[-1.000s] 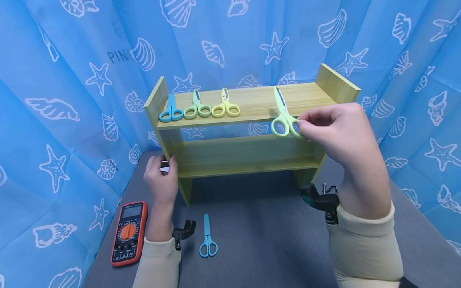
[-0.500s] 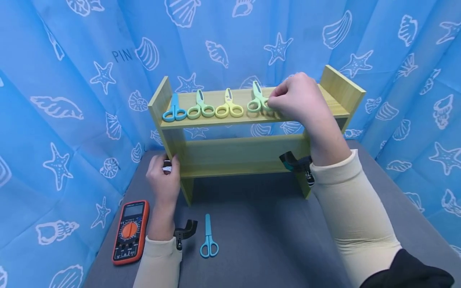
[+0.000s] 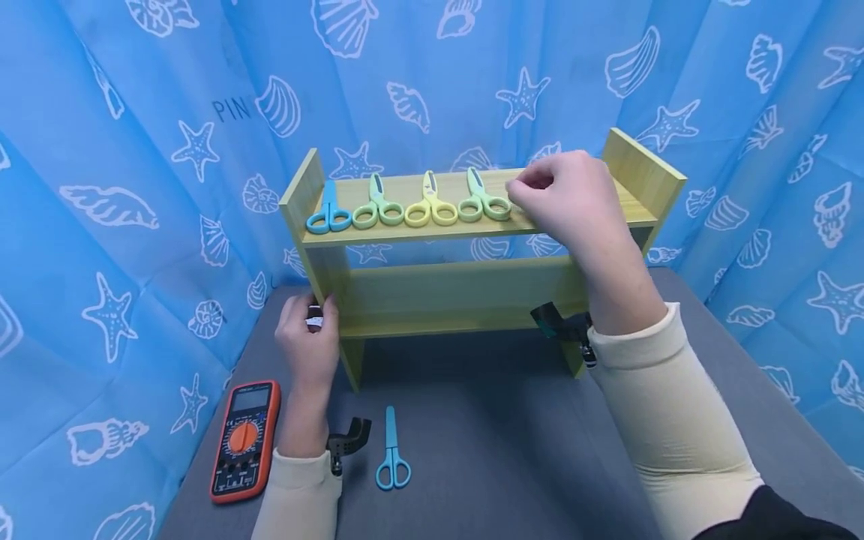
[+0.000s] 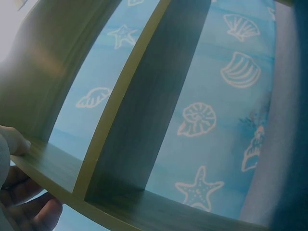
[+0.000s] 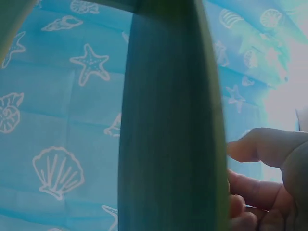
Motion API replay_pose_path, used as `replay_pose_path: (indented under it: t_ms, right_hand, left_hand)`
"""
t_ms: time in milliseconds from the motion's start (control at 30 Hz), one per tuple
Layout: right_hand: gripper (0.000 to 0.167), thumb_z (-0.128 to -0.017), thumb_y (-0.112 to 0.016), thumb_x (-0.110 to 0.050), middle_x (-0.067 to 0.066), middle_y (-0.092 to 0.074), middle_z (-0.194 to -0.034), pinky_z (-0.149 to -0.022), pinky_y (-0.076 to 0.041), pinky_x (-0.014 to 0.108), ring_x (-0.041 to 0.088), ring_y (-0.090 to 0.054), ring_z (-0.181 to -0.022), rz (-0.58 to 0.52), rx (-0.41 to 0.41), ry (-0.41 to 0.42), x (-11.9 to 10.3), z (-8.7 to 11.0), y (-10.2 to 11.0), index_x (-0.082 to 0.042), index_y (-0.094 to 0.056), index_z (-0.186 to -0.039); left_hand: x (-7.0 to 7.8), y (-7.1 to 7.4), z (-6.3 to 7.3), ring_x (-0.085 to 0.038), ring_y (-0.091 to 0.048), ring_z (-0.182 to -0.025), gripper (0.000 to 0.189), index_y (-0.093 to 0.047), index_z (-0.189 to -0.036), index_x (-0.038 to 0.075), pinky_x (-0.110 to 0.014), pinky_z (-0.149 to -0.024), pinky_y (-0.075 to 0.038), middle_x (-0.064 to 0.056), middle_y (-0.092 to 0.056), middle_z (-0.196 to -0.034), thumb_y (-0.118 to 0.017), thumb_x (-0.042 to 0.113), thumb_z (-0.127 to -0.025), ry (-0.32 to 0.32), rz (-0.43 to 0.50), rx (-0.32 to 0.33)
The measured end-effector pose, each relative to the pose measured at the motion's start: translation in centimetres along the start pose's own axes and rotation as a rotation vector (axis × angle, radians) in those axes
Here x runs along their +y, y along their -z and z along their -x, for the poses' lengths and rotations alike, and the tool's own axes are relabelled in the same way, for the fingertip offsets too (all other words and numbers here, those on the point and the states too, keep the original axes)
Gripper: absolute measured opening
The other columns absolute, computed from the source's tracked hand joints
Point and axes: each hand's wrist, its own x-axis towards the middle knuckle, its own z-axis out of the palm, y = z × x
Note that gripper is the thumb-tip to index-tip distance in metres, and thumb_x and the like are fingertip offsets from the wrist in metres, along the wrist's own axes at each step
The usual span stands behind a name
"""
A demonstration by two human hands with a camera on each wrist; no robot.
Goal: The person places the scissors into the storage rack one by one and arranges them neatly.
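A two-tier wooden shelf (image 3: 459,289) stands on the dark table. My left hand (image 3: 309,341) grips its left side panel; in the left wrist view the thumb (image 4: 18,143) lies on one face and the fingers (image 4: 41,211) curl under the other. On the top board, green scissors (image 3: 481,201) lie flat at the right end of a row, beside yellow scissors (image 3: 430,204), other green scissors (image 3: 376,204) and blue scissors (image 3: 329,210). My right hand (image 3: 574,199) has its fingertips at the right handle loop; whether they pinch it is hidden.
Blue scissors (image 3: 391,454) lie on the table in front of the shelf. A red-cased multimeter (image 3: 246,442) lies left of my left forearm. Behind hangs a blue curtain (image 3: 466,90) with shell and starfish prints. The shelf's right end panel (image 3: 644,172) rises beyond my right hand.
My right hand has carried the green scissors left and back onto the top board, where they now lie flat next to the yellow pair. My left hand stays on the side panel.
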Motion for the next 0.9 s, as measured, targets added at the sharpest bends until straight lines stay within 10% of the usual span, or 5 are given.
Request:
replay_pose_path:
  t_ms: [467,900]
  right_hand:
    - [0.027,-0.095,-0.072,-0.032,0.007,-0.072,-0.096,-0.071,-0.048,0.014,0.013,-0.063,-0.081,-0.171,0.216,0.047,2.4,8.1,0.3,-0.009,-0.078,-0.109]
    - [0.022,-0.086,-0.081,-0.002,-0.006,-0.068,-0.094,-0.071,-0.052,0.015,0.010,-0.061,-0.082,-0.342,0.187,0.257,3.7,15.4,-3.5,-0.011,-0.077,-0.106]
  left_hand:
    - [-0.1,-0.1,0.0,-0.027,-0.064,-0.083,0.017,-0.071,-0.104,-0.006,-0.019,-0.064,-0.050,-0.016,-0.065,-0.093,-0.069,0.009,-0.097,0.021,-0.014,-0.013]
    - [0.0,0.0,0.1,-0.027,-0.064,-0.085,0.019,-0.071,-0.104,-0.007,-0.013,-0.066,-0.047,-0.018,-0.065,-0.095,-0.069,0.011,-0.098,0.022,0.009,-0.011]
